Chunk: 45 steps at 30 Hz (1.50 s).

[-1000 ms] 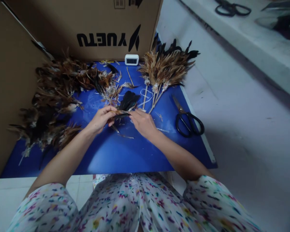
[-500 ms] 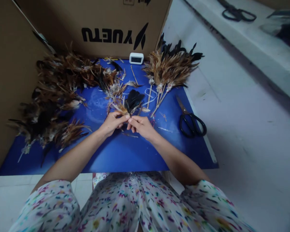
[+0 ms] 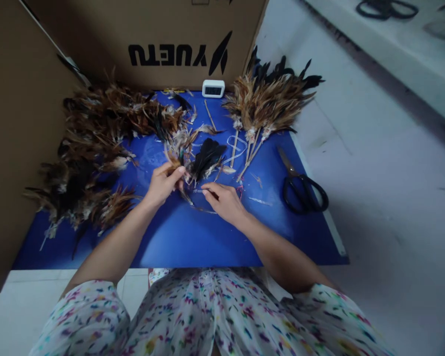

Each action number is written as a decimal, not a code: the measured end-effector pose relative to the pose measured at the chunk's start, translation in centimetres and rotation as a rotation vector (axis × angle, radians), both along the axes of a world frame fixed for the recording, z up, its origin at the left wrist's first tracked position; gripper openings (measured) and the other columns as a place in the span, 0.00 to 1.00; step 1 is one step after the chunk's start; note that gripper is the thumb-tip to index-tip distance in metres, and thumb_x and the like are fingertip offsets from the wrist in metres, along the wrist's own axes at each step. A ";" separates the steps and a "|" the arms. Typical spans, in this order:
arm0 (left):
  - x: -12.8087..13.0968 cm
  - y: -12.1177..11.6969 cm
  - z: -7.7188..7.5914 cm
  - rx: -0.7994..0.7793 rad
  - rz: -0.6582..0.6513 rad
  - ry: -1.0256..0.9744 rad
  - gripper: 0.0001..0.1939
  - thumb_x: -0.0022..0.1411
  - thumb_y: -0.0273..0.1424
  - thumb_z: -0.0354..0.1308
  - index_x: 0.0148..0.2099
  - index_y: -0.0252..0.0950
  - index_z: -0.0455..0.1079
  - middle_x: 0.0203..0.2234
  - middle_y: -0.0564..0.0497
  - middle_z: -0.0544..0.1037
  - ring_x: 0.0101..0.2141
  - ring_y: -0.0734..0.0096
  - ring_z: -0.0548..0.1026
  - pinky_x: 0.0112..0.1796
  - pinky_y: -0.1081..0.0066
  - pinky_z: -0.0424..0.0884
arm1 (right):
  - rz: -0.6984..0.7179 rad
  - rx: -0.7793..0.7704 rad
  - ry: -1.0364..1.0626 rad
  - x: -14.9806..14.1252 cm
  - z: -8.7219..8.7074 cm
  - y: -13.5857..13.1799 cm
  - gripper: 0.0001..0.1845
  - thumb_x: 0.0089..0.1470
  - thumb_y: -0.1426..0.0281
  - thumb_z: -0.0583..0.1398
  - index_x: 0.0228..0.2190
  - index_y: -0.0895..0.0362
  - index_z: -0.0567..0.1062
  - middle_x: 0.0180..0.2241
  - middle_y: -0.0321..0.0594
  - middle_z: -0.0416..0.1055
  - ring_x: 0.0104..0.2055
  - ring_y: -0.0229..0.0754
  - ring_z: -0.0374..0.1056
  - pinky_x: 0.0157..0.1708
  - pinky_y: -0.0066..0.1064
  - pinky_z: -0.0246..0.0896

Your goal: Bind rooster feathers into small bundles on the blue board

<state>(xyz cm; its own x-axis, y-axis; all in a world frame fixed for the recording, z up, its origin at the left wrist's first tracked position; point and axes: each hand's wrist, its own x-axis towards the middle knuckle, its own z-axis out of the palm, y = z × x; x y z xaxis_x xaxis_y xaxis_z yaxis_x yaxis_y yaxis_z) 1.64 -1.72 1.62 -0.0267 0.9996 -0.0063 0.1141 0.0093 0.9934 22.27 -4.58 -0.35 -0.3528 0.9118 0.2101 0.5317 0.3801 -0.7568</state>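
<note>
My left hand (image 3: 164, 182) pinches a small bunch of brown feathers (image 3: 174, 157), with thumb and fingers closed at its base. Just right of it, a fan of black feathers (image 3: 206, 157) rests over the blue table. Below those, my right hand (image 3: 225, 200) has its thumb and forefinger together. A thin pale strip (image 3: 198, 191) reaches its fingertips; whether the hand grips it is too fine to tell. Several bundled feather sticks (image 3: 272, 101), brown with black tips, lie at the back right.
Heaped brown and dark feathers (image 3: 92, 123) cover the left of the blue table (image 3: 193, 242). Black-handled scissors (image 3: 304, 193) lie at the right edge. A white digital clock (image 3: 213, 88) stands against a cardboard box (image 3: 170, 24). Another pair of scissors (image 3: 387, 9) is on a ledge.
My hands have moved apart. The left has gone left with the brown feathers, and the right is slightly lower and to the right. The black feathers are out of my fingers.
</note>
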 end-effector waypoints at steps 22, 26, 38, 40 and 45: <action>-13.0 3.6 1.2 -0.268 0.383 1.391 0.10 0.64 0.36 0.55 0.40 0.33 0.67 0.41 0.38 0.75 0.43 0.51 0.74 0.41 0.60 0.68 | 0.052 0.161 -0.291 0.2 -0.6 -0.1 0.14 0.65 0.71 0.53 0.40 0.56 0.79 0.40 0.42 0.81 0.40 0.41 0.77 0.41 0.29 0.66; -13.9 3.9 0.8 -0.193 0.395 1.301 0.15 0.62 0.33 0.56 0.28 0.39 0.52 0.33 0.46 0.68 0.43 0.54 0.71 0.46 0.57 0.67 | 0.062 0.148 -0.295 0.2 -0.6 -0.1 0.14 0.65 0.71 0.53 0.40 0.56 0.79 0.40 0.42 0.81 0.40 0.41 0.76 0.42 0.29 0.66; -15.7 3.4 1.8 -0.178 0.619 1.179 0.08 0.61 0.33 0.56 0.36 0.38 0.58 0.33 0.45 0.73 0.41 0.52 0.73 0.48 0.55 0.67 | 0.067 0.131 -0.328 0.2 -0.4 -0.1 0.15 0.66 0.71 0.52 0.41 0.58 0.79 0.40 0.44 0.80 0.41 0.44 0.77 0.42 0.31 0.67; -16.0 3.1 1.7 -0.206 0.666 1.170 0.09 0.62 0.32 0.56 0.43 0.35 0.63 0.38 0.41 0.76 0.43 0.49 0.75 0.49 0.53 0.67 | 0.069 0.146 -0.325 0.2 -0.5 -0.1 0.15 0.65 0.71 0.53 0.41 0.58 0.79 0.40 0.43 0.80 0.40 0.43 0.77 0.41 0.31 0.66; -15.6 2.3 1.6 -0.115 0.755 1.174 0.33 0.57 0.27 0.59 0.64 0.28 0.56 0.57 0.30 0.67 0.52 0.46 0.71 0.53 0.51 0.65 | 0.069 0.167 -0.321 0.3 -0.5 -0.1 0.14 0.65 0.71 0.53 0.40 0.57 0.79 0.39 0.42 0.80 0.39 0.41 0.76 0.40 0.30 0.66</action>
<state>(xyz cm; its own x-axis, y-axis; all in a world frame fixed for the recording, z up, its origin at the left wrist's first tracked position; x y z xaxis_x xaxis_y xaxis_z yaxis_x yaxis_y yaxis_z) -13.92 0.58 3.19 -0.5978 0.7373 0.3147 0.7987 0.5143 0.3123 22.54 -4.73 -0.82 -0.4842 0.8463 0.2222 0.7012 0.5272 -0.4800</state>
